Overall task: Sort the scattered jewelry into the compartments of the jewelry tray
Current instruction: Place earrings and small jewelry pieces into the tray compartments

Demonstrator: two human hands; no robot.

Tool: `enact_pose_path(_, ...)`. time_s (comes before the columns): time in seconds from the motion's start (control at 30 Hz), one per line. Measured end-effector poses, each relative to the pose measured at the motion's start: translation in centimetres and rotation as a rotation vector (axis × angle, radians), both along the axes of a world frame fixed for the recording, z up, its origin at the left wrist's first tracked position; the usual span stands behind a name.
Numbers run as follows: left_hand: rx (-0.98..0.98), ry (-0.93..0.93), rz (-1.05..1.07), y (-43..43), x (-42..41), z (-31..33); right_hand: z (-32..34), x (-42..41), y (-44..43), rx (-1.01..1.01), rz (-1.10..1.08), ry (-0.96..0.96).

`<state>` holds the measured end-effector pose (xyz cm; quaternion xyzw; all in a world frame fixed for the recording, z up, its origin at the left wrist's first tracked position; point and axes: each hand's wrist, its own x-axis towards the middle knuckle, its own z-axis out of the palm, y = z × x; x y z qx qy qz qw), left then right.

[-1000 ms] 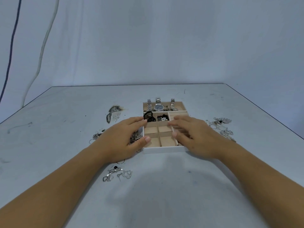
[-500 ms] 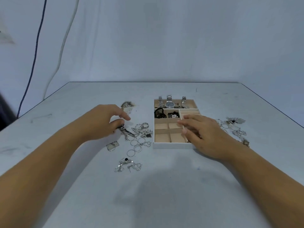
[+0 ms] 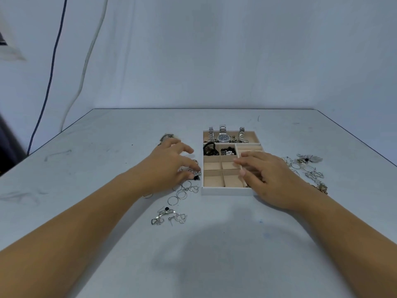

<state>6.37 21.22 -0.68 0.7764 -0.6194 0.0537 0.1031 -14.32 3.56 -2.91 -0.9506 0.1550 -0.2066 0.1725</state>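
The jewelry tray (image 3: 225, 191) is white with beige compartments and stands at the table's middle. Its back compartment holds watches (image 3: 222, 136). Black hair ties (image 3: 209, 148) and dark beads (image 3: 228, 151) fill two middle cells, and the front cells are bare. My left hand (image 3: 167, 166) is just left of the tray, thumb and forefinger pinched on a silver piece with a black bead (image 3: 196, 177). My right hand (image 3: 270, 179) lies flat over the tray's right side, fingers spread, holding nothing.
Thin silver rings (image 3: 180, 193) and heart-shaped earrings (image 3: 169, 217) lie near my left forearm. A dark piece (image 3: 166, 137) lies behind my left hand. More silver jewelry (image 3: 305, 166) is scattered right of the tray. Cables (image 3: 53, 61) hang on the left wall.
My left hand left the tray's edge, went to the pile on the left, then came back toward the tray with a silver piece pinched. My right hand stayed on the tray.
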Motion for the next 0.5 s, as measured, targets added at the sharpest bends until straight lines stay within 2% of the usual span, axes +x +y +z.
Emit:
enact_pose_path(0.27,-0.080,0.102,0.047,-0.7,-0.2,-0.1,0.1,0.1,0.0,-0.002,0.001,-0.005)
enact_pose_path(0.5,-0.354,0.430,0.065,-0.4,-0.8,2.4,0.1,0.0,-0.1,0.018,-0.003,0.015)
